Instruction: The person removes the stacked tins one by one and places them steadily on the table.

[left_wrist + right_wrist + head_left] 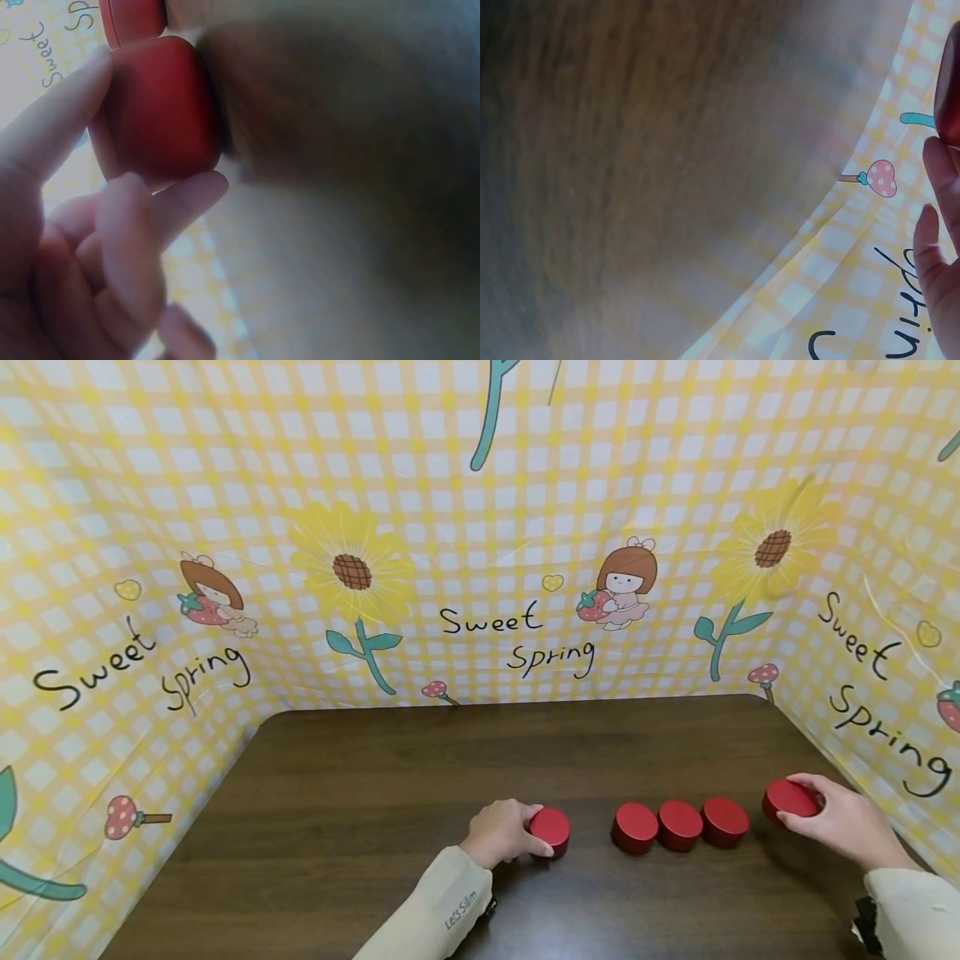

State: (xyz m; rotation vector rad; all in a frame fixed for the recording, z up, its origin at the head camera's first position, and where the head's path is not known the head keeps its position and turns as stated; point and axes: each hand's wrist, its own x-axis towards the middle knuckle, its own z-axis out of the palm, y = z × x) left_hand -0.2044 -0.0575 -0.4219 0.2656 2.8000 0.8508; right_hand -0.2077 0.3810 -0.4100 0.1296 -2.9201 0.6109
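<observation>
The left hand (498,832) grips a red puck (551,828) by its rim at lower centre; the right hand (840,822) clasps another puck (789,797) at lower right, tilted off the table (375,793). They look stiff, light and smooth, best held across the rim. Three more (678,824) sit between. Both wrist views are blurred; the right puck is cut off there.

A: What does the person wear?
B: Cream long sleeves on both arms; the left sleeve (442,906) bears small dark lettering near its cuff.
A: And the right sleeve (911,910)?
B: A black strap shows at its cuff. Both hands are bare.
</observation>
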